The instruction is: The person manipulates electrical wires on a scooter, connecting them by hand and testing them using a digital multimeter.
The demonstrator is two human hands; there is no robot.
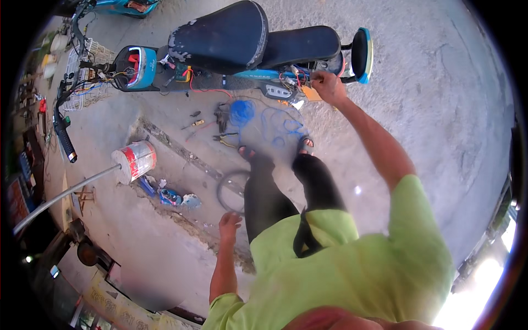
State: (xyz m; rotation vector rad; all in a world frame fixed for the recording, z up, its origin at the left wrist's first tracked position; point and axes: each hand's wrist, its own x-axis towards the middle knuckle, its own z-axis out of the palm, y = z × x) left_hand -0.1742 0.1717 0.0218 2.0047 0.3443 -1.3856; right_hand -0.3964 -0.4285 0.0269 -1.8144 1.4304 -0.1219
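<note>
A blue electric scooter [253, 74] with a black seat [220, 36] stands crosswise ahead of me. At its rear, my right hand [328, 88] reaches in with fingers pinched together, next to exposed wires [291, 74]. What the fingertips hold, if anything, is too small to make out. An orange-brown flat piece [311, 94] hangs just below that hand. My left hand [230, 224] hangs low beside my left leg, fingers loosely bent and apart, with nothing seen in it. A yellow multimeter [183, 72] rests on the scooter's footboard, a red lead running from it.
On the concrete lie a coil of blue wire [242, 111], pliers [225, 140], a screwdriver [197, 124] and a dark ring-shaped tube [225, 192]. A red-and-white bucket [143, 158] with a metal pole [71, 190] stands at the left, near blue litter [169, 196].
</note>
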